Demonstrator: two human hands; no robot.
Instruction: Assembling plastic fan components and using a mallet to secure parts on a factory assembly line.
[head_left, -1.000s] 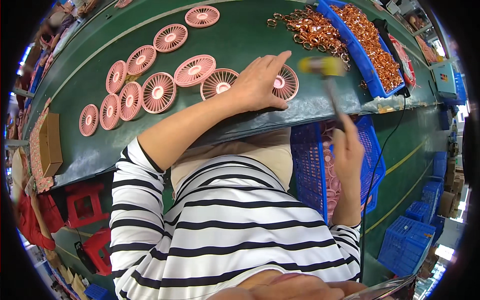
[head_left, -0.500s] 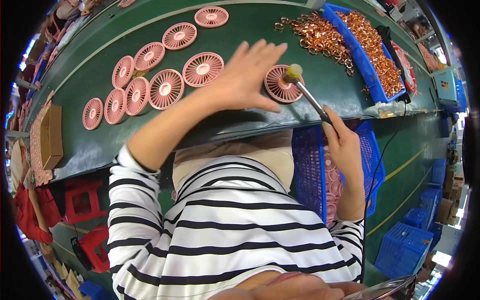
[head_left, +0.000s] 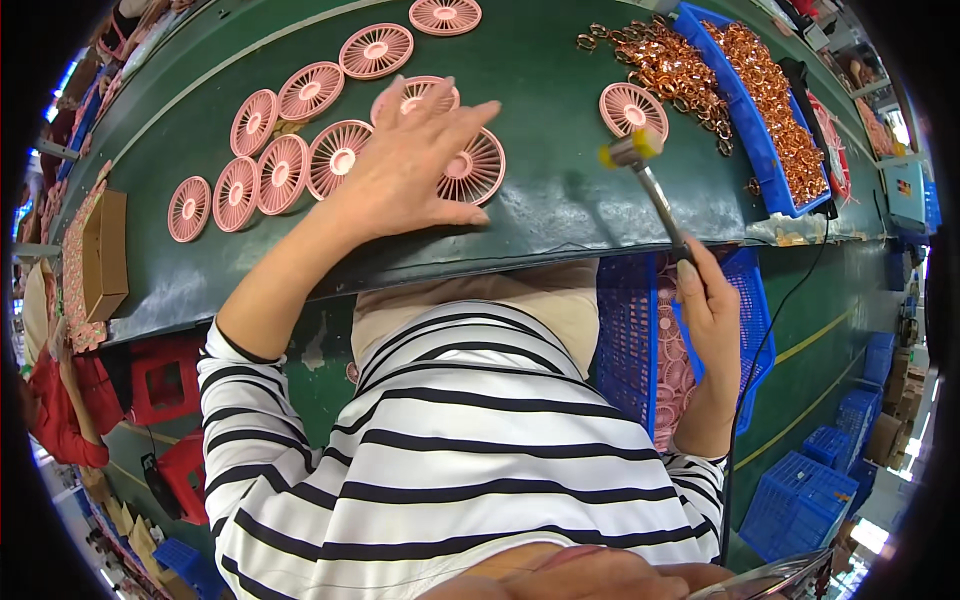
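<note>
My left hand (head_left: 400, 175) reaches over the green tabletop with its fingers spread and holds nothing. It partly covers a pink slotted plastic disc (head_left: 330, 150), and another such disc (head_left: 482, 168) lies against it, between thumb and fingers. One more disc (head_left: 415, 92) is partly hidden beyond the fingertips. My right hand (head_left: 712, 295) grips the dark handle of a mallet (head_left: 662, 195) with a yellow-faced head. That blurred head is over the near edge of a separate pink disc (head_left: 630, 105) on the right; whether they touch I cannot tell.
Several pink discs (head_left: 236, 194) sit in two rows at left. A blue tray (head_left: 745, 120) of copper-coloured rings stands at far right, with loose rings (head_left: 665, 65) beside it. A cardboard box (head_left: 105, 255) stands at the left end. Blue crates (head_left: 628, 330) with pink pieces are below the edge.
My left hand has moved left, and a disc now shows beside it. The mallet has shifted right with my right hand, and the disc near it lies farther right and back.
</note>
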